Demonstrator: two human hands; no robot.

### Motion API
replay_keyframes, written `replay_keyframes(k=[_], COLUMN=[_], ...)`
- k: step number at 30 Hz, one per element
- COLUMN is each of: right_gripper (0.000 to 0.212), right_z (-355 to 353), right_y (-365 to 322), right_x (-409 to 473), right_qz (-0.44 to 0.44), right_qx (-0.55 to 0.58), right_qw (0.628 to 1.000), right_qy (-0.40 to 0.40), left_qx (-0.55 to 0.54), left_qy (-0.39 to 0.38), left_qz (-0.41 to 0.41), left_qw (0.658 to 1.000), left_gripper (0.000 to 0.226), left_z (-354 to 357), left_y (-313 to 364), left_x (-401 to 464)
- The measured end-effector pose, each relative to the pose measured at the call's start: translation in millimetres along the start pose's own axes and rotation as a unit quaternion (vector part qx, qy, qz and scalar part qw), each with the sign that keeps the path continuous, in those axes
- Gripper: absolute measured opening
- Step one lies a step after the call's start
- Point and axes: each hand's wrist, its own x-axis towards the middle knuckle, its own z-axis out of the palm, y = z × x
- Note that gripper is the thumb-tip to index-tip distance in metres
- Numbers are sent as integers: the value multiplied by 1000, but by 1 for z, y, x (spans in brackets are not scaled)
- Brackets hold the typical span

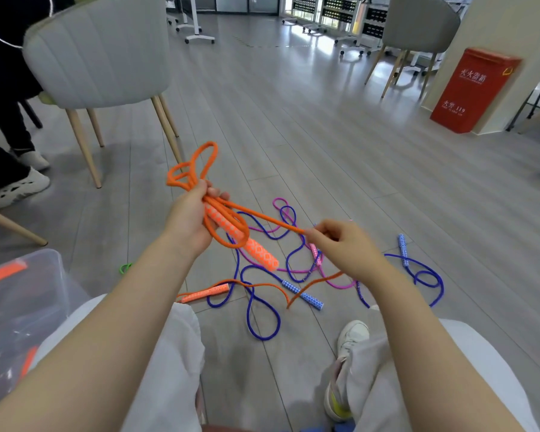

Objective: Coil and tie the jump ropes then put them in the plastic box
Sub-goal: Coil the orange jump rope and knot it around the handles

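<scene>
The left hand [190, 220] gripped the coiled orange rope [200, 169] above the floor tangle; just right of it, the right hand [345, 244] pinched the rope's free strand

I read this as an open office or lab-type common room, not a home. Grey wood-look plank floor [340, 145] runs wide and bare to the far wall. Two grey upholstered tub chairs [100, 54] on tapered wooden legs stand about; a second person sits in the left one. A red fire-extinguisher cabinet [474, 88] with white Chinese lettering and "119" stands against a cream pillar [512, 29]. Wheeled racks [337, 10] of small dark compartments line the back, beside castor-footed stands [197, 29].
</scene>
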Motion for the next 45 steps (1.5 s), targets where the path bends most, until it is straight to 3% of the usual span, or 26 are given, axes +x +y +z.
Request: replay_keyframes(k=[3, 6, 10, 16, 19, 23, 28, 33, 40, 42, 45], right_gripper=[21, 15, 13, 12, 10, 12, 11, 10, 5, 1, 20], right_z=[-15, -20, -11, 9, 20, 29, 36, 40, 44, 43, 35], right_y=[9, 8, -7, -24, -26, -31, -30, -24, -19, -18, -19], right_x=[2, 1, -4, -8, -8, -11, -9, -7, -4, -3, -2], right_qz=[31, 42, 13, -36, -67, -111, -124, -127, -86, -72, -8], right_qx=[0, 18, 102, 156, 149, 184, 150, 89, 82, 80, 97], right_qw=[999, 998, 993, 987, 986, 976, 976, 979, 973, 977, 988], right_qy=[28, 47, 52, 10, 19, 42, 102, 135, 200, 185, 123], left_qx=[-55, 9, 219, 390, 403, 422, 344, 373, 391, 400, 395], left_qy=[95, 138, 68, -90, -160, -198, -255, -304, -311, -292, -260], left_qz=[46, 96, 139, 75, 35, -12, -86, -83, -109, -108, -91], left_qw=[993, 986, 963, 913, 900, 884, 899, 873, 859, 862, 877], left_gripper=[27, 25, 25, 21, 20, 23, 29, 16, 11, 11, 9], left_z=[-18, -25, -16, 3, 9, 12, 15, 12, 12, 13, 13], left_y=[17, 24, 12, -14, -21, -28, -34, -34, -39, -42, -44], left_x=[15, 17, 4, -22, -32, -38, -43, -44, -46, -47, -44])
